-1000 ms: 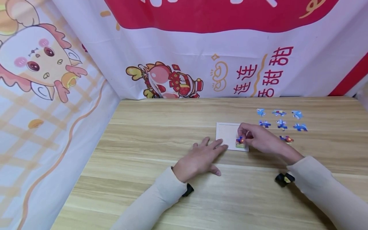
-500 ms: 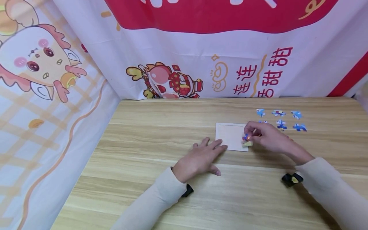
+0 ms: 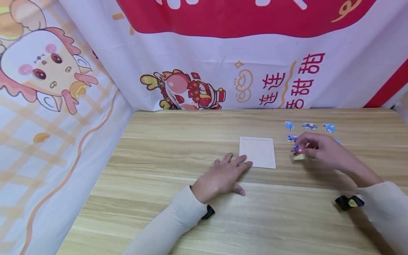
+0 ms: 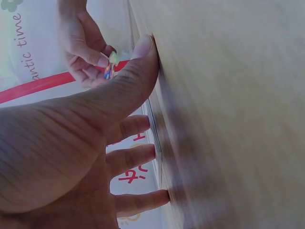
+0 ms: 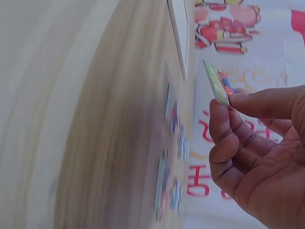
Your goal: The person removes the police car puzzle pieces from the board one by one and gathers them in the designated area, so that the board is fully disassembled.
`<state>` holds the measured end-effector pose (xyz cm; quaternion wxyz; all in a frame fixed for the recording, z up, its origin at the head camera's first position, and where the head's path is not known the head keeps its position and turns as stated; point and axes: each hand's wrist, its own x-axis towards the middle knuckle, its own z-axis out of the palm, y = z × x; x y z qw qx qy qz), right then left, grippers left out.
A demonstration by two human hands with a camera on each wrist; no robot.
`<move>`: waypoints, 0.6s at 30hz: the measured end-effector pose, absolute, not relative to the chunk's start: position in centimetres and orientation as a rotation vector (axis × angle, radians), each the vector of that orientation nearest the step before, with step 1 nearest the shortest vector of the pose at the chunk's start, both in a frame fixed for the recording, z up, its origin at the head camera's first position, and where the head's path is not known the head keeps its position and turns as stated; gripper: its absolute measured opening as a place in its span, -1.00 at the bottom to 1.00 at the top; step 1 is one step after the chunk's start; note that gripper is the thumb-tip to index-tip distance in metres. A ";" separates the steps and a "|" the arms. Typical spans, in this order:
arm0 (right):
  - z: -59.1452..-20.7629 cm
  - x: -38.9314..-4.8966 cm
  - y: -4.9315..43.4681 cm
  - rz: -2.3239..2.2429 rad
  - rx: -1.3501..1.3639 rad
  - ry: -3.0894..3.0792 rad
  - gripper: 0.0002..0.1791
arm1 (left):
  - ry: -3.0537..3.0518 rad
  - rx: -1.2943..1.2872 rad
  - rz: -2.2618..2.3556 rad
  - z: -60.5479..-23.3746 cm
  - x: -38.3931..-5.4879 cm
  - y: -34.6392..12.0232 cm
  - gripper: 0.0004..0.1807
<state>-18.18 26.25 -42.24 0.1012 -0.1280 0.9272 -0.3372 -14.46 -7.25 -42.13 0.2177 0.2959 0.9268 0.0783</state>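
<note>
My right hand [image 3: 323, 150] pinches a jigsaw puzzle piece [image 3: 297, 150] between thumb and fingers, above the table, right of a white square puzzle tray [image 3: 259, 152]. In the right wrist view, the held jigsaw puzzle piece [image 5: 217, 83] shows a green-yellow part and a red and blue part; whether it is one piece or two I cannot tell. My left hand [image 3: 221, 179] lies with fingers spread, its fingertips at the tray's lower left corner. The left wrist view shows the left thumb [image 4: 128, 78] straight and nothing in its grasp.
Loose blue puzzle pieces [image 3: 309, 125] lie in rows at the back right, some hidden behind my right hand. More pieces [image 5: 163, 183] show flat on the wooden table [image 3: 159, 148] in the right wrist view. A printed cloth [image 3: 197, 49] hangs behind the table.
My right hand has moved right, off the tray, carrying the jigsaw puzzle piece towards the loose pieces. The tray's inside now shows bare. My left hand has stayed in place.
</note>
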 end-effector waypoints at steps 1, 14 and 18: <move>-42.3 -18.1 26.7 -0.996 -0.372 2.747 -0.80 | 2.567 0.817 0.214 -42.1 -14.4 -7.2 0.03; -43.0 -17.4 31.7 -0.954 -0.286 2.838 -0.74 | 2.573 0.810 0.196 -42.0 -14.4 -6.9 0.03; -43.1 -17.5 32.4 -0.944 -0.241 2.843 -0.74 | 2.576 0.813 0.185 -41.9 -14.4 -6.9 0.03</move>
